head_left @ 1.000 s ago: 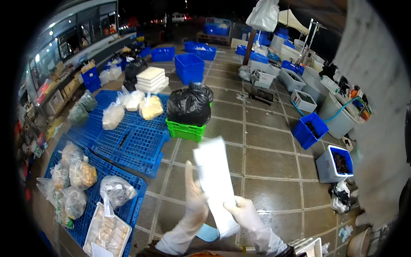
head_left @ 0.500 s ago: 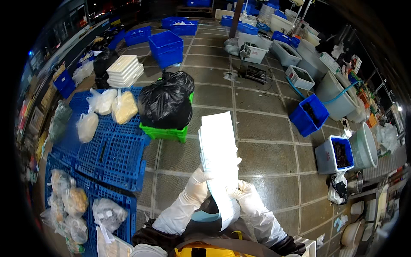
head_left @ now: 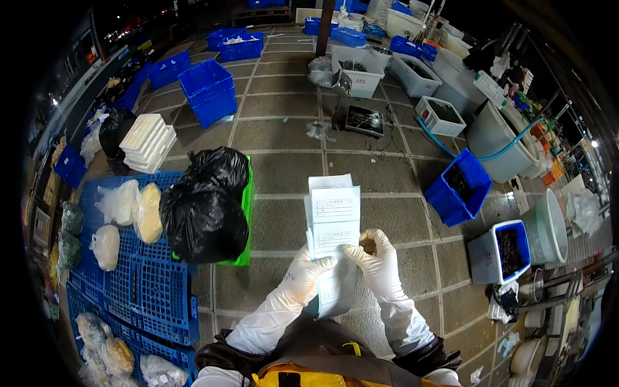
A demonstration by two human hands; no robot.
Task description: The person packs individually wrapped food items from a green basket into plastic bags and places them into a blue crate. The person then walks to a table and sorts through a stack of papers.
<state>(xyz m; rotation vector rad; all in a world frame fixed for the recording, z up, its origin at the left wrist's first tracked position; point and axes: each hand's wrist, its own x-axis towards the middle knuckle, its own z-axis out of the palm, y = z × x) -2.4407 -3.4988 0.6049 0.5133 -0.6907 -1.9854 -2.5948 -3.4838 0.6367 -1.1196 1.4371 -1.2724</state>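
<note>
Long white printed paper slips (head_left: 334,227), lying in a loose stack, stand upright in front of me above the floor. My left hand (head_left: 305,276), in a white glove, grips their lower left edge with the thumb across the front; its fingers are hidden behind the paper. My right hand (head_left: 376,260), also gloved, pinches the right edge of the slips between thumb and fingers. Below both hands, the lower end of the paper hangs toward my dark and yellow clothing (head_left: 309,374).
At left, blue pallets (head_left: 145,284) carry plastic bags (head_left: 119,203). A black garbage bag (head_left: 206,209) rests on a green crate (head_left: 247,219). White foam boxes (head_left: 148,143) and blue bins (head_left: 207,90) stand farther off. To the right are a blue tub (head_left: 459,187), a scale (head_left: 364,120) and a lined box (head_left: 485,255).
The slips have tilted, and their print now shows where glare covered it. My right hand has moved up along their right edge. The view has turned right.
</note>
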